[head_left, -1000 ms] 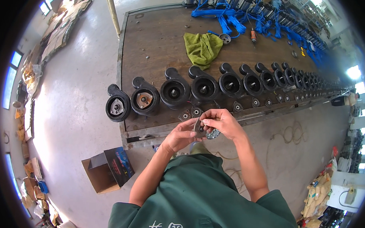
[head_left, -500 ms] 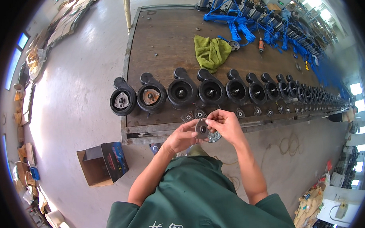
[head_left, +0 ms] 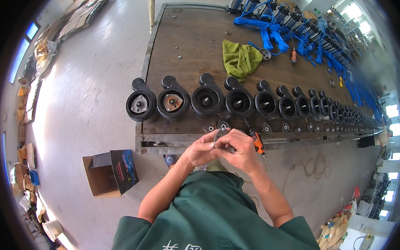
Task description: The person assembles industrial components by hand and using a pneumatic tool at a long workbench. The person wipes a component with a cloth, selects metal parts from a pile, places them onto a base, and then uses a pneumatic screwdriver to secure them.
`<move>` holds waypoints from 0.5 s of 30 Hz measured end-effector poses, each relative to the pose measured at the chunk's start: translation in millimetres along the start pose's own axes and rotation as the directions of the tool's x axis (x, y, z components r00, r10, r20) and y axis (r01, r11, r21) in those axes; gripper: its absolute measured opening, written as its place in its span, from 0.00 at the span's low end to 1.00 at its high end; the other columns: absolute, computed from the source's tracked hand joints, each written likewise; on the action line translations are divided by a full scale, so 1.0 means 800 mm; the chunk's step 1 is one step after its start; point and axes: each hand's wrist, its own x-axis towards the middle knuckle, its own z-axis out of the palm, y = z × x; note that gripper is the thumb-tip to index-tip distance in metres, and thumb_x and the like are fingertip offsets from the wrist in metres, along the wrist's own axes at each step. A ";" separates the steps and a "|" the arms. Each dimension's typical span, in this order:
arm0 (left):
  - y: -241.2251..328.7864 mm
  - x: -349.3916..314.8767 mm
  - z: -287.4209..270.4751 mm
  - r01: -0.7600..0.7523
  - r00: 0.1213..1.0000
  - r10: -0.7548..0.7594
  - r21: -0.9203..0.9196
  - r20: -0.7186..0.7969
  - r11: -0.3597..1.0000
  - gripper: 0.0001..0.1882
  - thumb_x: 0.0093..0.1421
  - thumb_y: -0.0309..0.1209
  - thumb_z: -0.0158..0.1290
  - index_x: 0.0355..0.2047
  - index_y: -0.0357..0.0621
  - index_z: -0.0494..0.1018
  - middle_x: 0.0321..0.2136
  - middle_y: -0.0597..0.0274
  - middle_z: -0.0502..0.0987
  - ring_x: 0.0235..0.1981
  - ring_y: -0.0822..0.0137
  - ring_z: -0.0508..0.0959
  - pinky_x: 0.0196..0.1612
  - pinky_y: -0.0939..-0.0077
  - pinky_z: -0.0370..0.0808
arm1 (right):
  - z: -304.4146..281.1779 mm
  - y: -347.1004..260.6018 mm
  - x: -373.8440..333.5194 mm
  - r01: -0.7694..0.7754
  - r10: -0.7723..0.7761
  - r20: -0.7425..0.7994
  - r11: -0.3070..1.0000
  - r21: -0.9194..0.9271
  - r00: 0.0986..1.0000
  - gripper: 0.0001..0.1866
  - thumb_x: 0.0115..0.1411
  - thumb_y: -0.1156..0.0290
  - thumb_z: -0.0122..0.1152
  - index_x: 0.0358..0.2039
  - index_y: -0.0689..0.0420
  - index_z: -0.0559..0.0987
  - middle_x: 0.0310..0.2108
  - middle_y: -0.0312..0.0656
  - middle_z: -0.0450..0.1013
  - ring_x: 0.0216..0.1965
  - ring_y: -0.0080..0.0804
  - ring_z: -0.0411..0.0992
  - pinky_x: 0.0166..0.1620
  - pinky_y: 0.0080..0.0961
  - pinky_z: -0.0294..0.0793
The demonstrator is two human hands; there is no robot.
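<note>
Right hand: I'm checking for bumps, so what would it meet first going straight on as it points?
The right hand points up and left, so likely the small metal plate held in the left hand; depth and exact contact are unclear.

Metal plate dull; black housings matt.

The left hand holds a plate, and the right hand is close over it. An orange tool is near this hand. On the bench stands a row of black housings; behind them lies a green cloth.
</note>
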 end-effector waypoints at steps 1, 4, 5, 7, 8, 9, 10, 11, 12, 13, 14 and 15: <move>0.000 -0.001 0.000 -0.006 1.000 0.006 -0.010 0.009 1.000 0.39 0.60 0.33 0.63 0.68 0.42 0.59 0.56 0.56 0.72 0.58 0.59 0.73 0.62 0.56 0.71 | 0.001 -0.001 0.001 0.004 -0.004 0.005 1.000 0.003 1.000 0.14 0.45 0.72 0.78 0.29 0.57 0.80 0.26 0.37 0.76 0.30 0.37 0.74 0.34 0.31 0.75; 0.008 -0.003 0.010 -0.008 1.000 0.008 -0.015 0.009 1.000 0.38 0.60 0.32 0.63 0.68 0.41 0.59 0.57 0.55 0.72 0.59 0.58 0.72 0.62 0.54 0.71 | -0.001 -0.001 0.005 0.046 -0.045 0.014 0.997 -0.063 0.999 0.14 0.45 0.70 0.78 0.30 0.56 0.80 0.30 0.35 0.77 0.32 0.36 0.74 0.34 0.31 0.75; 0.010 -0.004 0.008 -0.012 1.000 0.012 -0.024 0.013 1.000 0.38 0.60 0.32 0.63 0.67 0.41 0.60 0.57 0.55 0.72 0.59 0.57 0.73 0.61 0.54 0.71 | -0.001 -0.001 0.007 0.068 -0.066 0.021 0.993 -0.095 0.998 0.14 0.45 0.69 0.78 0.31 0.55 0.80 0.31 0.35 0.77 0.33 0.36 0.74 0.34 0.31 0.75; 0.011 -0.007 0.002 -0.019 1.000 0.020 -0.042 0.021 0.999 0.37 0.60 0.31 0.62 0.67 0.40 0.60 0.57 0.53 0.72 0.59 0.56 0.73 0.60 0.53 0.72 | -0.007 -0.005 0.010 0.073 -0.066 0.042 0.974 -0.215 0.997 0.21 0.42 0.64 0.79 0.37 0.55 0.80 0.36 0.36 0.77 0.38 0.38 0.74 0.38 0.33 0.76; 0.011 -0.007 0.001 -0.019 0.999 0.020 -0.046 0.027 0.999 0.37 0.60 0.31 0.62 0.67 0.40 0.60 0.57 0.53 0.72 0.59 0.56 0.73 0.60 0.53 0.73 | -0.008 -0.008 0.013 0.078 -0.066 0.052 0.959 -0.273 0.996 0.25 0.41 0.62 0.80 0.40 0.55 0.80 0.39 0.37 0.77 0.40 0.39 0.74 0.40 0.34 0.76; 0.011 -0.006 0.000 -0.019 0.999 0.021 -0.050 0.033 0.999 0.37 0.60 0.31 0.62 0.67 0.40 0.60 0.57 0.53 0.72 0.59 0.56 0.74 0.60 0.54 0.73 | -0.010 -0.015 0.018 0.073 -0.063 0.042 0.950 -0.304 0.997 0.29 0.40 0.60 0.80 0.43 0.55 0.79 0.40 0.39 0.76 0.42 0.41 0.73 0.43 0.35 0.75; 0.012 -0.006 -0.001 -0.020 0.999 0.022 -0.054 0.038 0.998 0.36 0.60 0.31 0.61 0.67 0.40 0.60 0.57 0.52 0.72 0.58 0.56 0.74 0.60 0.54 0.73 | -0.012 -0.023 0.023 0.067 -0.060 0.032 0.940 -0.333 0.998 0.34 0.39 0.59 0.81 0.47 0.56 0.77 0.42 0.40 0.76 0.44 0.42 0.73 0.46 0.36 0.75; 0.014 -0.005 -0.002 -0.013 0.998 0.016 -0.052 0.053 0.999 0.36 0.60 0.31 0.61 0.67 0.40 0.60 0.57 0.52 0.72 0.58 0.56 0.74 0.60 0.54 0.74 | -0.014 -0.028 0.027 0.060 -0.057 0.019 0.928 -0.367 0.998 0.38 0.38 0.57 0.81 0.50 0.57 0.76 0.43 0.42 0.75 0.46 0.43 0.72 0.49 0.38 0.74; 0.017 -0.005 -0.004 -0.007 0.998 0.011 -0.050 0.067 0.999 0.37 0.60 0.31 0.61 0.67 0.40 0.59 0.57 0.52 0.72 0.58 0.57 0.74 0.60 0.55 0.74 | -0.016 -0.022 0.024 0.053 -0.027 0.074 0.926 -0.375 0.997 0.45 0.37 0.60 0.81 0.56 0.62 0.72 0.44 0.47 0.75 0.48 0.47 0.72 0.54 0.42 0.71; 0.020 -0.005 -0.004 -0.002 0.997 0.005 -0.048 0.081 0.999 0.37 0.60 0.32 0.61 0.67 0.40 0.59 0.57 0.51 0.72 0.58 0.57 0.74 0.60 0.55 0.74 | -0.016 -0.016 0.022 0.028 0.004 0.091 0.938 -0.347 0.996 0.44 0.38 0.61 0.80 0.56 0.62 0.72 0.44 0.47 0.75 0.48 0.47 0.72 0.54 0.42 0.71; 0.021 -0.004 -0.002 -0.026 0.999 0.028 -0.035 0.047 0.999 0.37 0.60 0.32 0.61 0.67 0.40 0.59 0.57 0.51 0.72 0.58 0.57 0.74 0.60 0.56 0.74 | -0.016 -0.011 0.022 0.002 0.034 0.105 0.947 -0.321 0.994 0.42 0.39 0.63 0.79 0.55 0.63 0.72 0.45 0.47 0.75 0.48 0.47 0.72 0.54 0.42 0.71; 0.022 -0.004 0.003 -0.051 0.999 0.051 -0.020 0.012 0.998 0.38 0.60 0.33 0.62 0.67 0.40 0.59 0.57 0.51 0.72 0.59 0.57 0.74 0.60 0.56 0.74 | -0.017 -0.009 0.024 -0.025 0.063 0.120 0.955 -0.295 0.991 0.41 0.40 0.65 0.78 0.55 0.63 0.72 0.45 0.47 0.75 0.48 0.48 0.72 0.53 0.42 0.72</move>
